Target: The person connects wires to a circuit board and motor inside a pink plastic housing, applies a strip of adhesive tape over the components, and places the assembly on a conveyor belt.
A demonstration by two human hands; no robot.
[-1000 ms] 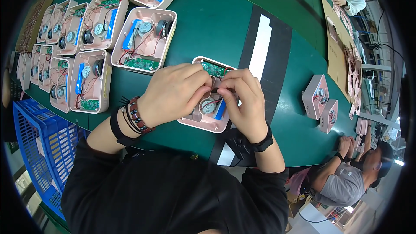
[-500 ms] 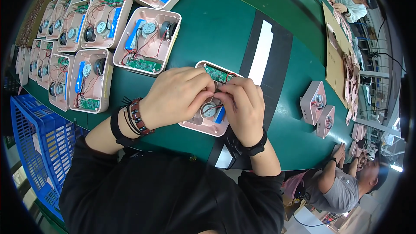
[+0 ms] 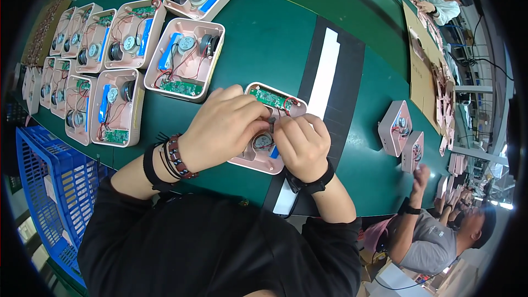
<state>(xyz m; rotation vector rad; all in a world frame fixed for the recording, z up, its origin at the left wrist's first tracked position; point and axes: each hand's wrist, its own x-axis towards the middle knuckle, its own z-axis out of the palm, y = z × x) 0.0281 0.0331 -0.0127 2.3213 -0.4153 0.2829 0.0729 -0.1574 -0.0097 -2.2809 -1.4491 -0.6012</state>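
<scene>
A pale pink plastic housing (image 3: 267, 166) lies open side up in front of me. Inside it a green circuit board (image 3: 268, 98) runs along the far end, with red and black wires at its right. A round silvery part (image 3: 263, 142) and a blue cylinder (image 3: 275, 152), partly covered by my fingers, show nearer to me. My left hand (image 3: 226, 124) reaches over the left wall, thumb and fingertips pinched together. My right hand (image 3: 303, 146) meets it from the right, fingers curled inward. Whatever the fingertips grip between them is too small and hidden to name.
Several similar open housings (image 3: 184, 58) with boards and wires stand at the left on the green table (image 3: 264, 38). A blue crate (image 3: 74, 187) is below left. Two more housings (image 3: 395, 128) stand at right, near a co-worker's raised hand (image 3: 421, 179). A dark strip (image 3: 344, 85) crosses the table.
My right hand has turned and its fingers have curled more, moving slightly left. My left hand stays pinched over the housing. At right, a co-worker's hand has risen near the two housings.
</scene>
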